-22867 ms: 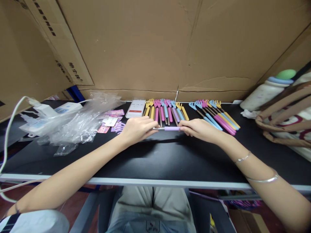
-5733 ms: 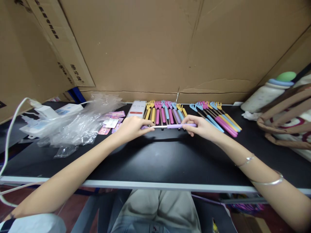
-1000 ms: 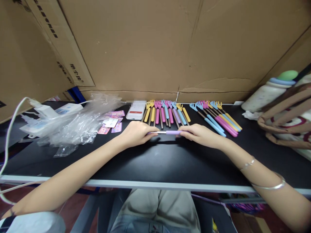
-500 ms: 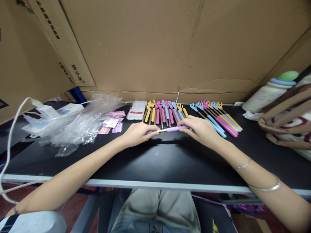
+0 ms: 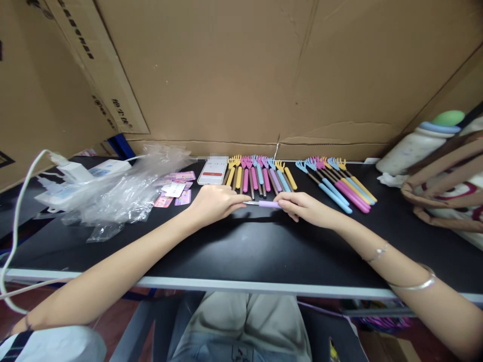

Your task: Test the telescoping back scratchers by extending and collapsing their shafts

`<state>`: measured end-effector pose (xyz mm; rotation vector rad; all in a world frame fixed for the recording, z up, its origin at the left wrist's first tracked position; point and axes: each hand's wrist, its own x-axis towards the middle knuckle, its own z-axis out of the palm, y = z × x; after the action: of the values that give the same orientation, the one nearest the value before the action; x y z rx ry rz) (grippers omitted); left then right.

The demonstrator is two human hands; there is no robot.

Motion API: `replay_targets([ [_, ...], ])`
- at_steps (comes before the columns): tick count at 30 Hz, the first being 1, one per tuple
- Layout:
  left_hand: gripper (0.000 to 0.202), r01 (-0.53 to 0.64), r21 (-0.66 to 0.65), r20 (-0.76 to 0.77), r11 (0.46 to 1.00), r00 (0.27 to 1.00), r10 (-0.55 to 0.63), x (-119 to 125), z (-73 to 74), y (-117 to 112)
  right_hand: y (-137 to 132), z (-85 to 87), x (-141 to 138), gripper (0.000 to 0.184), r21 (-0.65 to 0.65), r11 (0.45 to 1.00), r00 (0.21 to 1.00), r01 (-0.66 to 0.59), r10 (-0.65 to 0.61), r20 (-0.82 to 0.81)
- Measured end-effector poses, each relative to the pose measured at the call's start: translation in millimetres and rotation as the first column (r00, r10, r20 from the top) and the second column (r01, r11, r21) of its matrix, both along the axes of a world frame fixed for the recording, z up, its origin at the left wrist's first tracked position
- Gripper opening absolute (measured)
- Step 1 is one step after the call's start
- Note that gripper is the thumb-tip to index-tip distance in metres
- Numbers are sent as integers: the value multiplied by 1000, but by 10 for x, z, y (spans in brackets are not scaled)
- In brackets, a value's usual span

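Observation:
A purple-handled back scratcher [image 5: 268,204] is held level between my hands, just above the black tabletop. My left hand [image 5: 217,205] is closed around its left end, hiding the head; a short piece of metal rod shows beside the thumb. The right end of the purple grip sits in the closed fingers of my right hand [image 5: 304,207]. Just behind my hands lies a row of back scratchers [image 5: 260,176] in yellow, pink, blue and purple, claws toward the cardboard. A second group of back scratchers [image 5: 335,186], with longer rods showing, lies slanted to the right.
Left of the row are a phone [image 5: 213,173], small printed cards [image 5: 174,190], crumpled clear plastic bags [image 5: 132,196] and a white power strip [image 5: 75,176] with cables. At right stand a bottle [image 5: 417,146] and a brown-strapped bag [image 5: 445,186]. Cardboard [image 5: 226,70] walls the back.
My left hand has closed more fully over the scratcher's left end. My right hand has dropped slightly, its fingers now wrapped around the purple grip's end.

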<state>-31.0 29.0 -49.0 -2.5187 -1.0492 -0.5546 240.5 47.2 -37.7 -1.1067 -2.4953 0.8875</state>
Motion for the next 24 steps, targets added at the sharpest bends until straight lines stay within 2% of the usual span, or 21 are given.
replay_targets([
  [2, 33, 3, 18, 4, 1000, 1000, -3, 5, -13, -1, -8, 9, -11, 38, 4, 1000, 1000, 5, -5, 3],
  [4, 33, -16, 5, 0, 1000, 1000, 16, 10, -14, -5, -22, 22, -22, 35, 177, 983, 998, 52, -59, 35],
  [6, 33, -48, -19, -8, 999, 999, 48, 17, 0, -11, -35, 41, -18, 30, 398, 912, 989, 94, -132, 67],
  [8, 31, -82, -35, -8, 996, 997, 82, 23, 24, -17, -39, 67, 9, 27, 556, 824, 977, 112, -193, 90],
  [10, 28, -118, -30, 3, 993, 993, 119, 26, 48, -19, -34, 90, 50, 26, 632, 766, 968, 114, -230, 105],
  [12, 26, -143, -21, 7, 989, 990, 143, 22, 65, -18, -22, 100, 91, 24, 656, 747, 963, 109, -242, 115],
  [15, 26, -138, -18, -3, 990, 990, 138, 2, 66, -12, 0, 82, 126, 22, 631, 770, 970, 92, -211, 116],
  [19, 27, -100, 7, 27, 995, 995, 99, -38, 31, 10, 27, 31, 129, 23, 528, 844, 988, 88, -141, 61],
  [24, 24, -55, 79, 57, 995, 997, 51, -66, -4, 47, 43, -4, 109, 27, 353, 925, 984, 138, -168, 58],
])
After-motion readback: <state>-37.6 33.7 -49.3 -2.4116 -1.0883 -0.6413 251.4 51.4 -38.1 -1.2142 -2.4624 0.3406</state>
